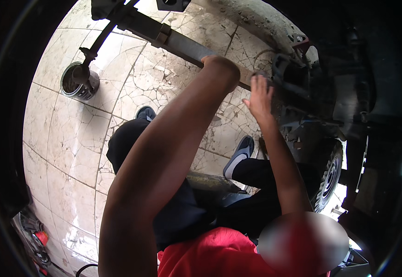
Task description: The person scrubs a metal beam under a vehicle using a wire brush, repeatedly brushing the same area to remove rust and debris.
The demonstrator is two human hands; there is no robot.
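Observation:
A long grey metal beam (182, 46) runs slantwise across the upper part of the view, above a cracked tile floor. My left hand (217, 64) is curled over this beam near its middle; the bent wrist hides most of the fingers. Farther right, my right hand (261, 97) is raised beside the beam's right end, fingers stretched and thumb apart, slightly smeared by motion. Its fingertips are next to a dark rounded part (258, 76); whether they touch it I cannot tell.
A metal can (92, 90) stands on the floor at left, below a dark rod (99, 41). Dark machinery (349, 97) and a wheel (331, 177) fill the right. Red and dark items (39, 237) lie lower left. A blurred oval (298, 244) covers the lower right.

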